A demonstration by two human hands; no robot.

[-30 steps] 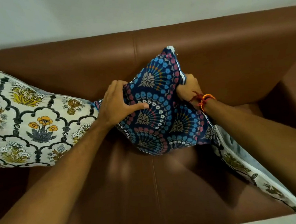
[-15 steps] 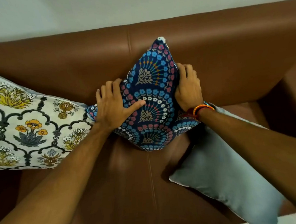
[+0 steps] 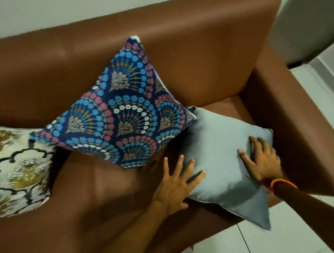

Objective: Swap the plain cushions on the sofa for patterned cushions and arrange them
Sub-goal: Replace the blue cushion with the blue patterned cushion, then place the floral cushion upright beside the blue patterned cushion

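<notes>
A navy cushion [image 3: 122,113] with blue and pink fan patterns leans on one corner against the brown sofa back [image 3: 196,52], free of both hands. A cream floral cushion [image 3: 14,171] lies at the left edge. A plain grey cushion [image 3: 220,142] lies flat on the seat by the right armrest, one corner hanging over the front edge. My left hand [image 3: 175,186] rests with spread fingers on its left edge. My right hand [image 3: 262,159] presses flat on its right side, fingers apart.
The sofa's right armrest [image 3: 302,118] stands just beyond the grey cushion. White floor tiles [image 3: 286,234] show at the lower right past the seat's front edge. A pale wall [image 3: 57,11] rises behind the backrest. Bare brown seat [image 3: 79,210] stretches across the lower left.
Both hands have let go of the navy cushion and dropped to the right onto the grey cushion. The view has swung right, showing the armrest and floor.
</notes>
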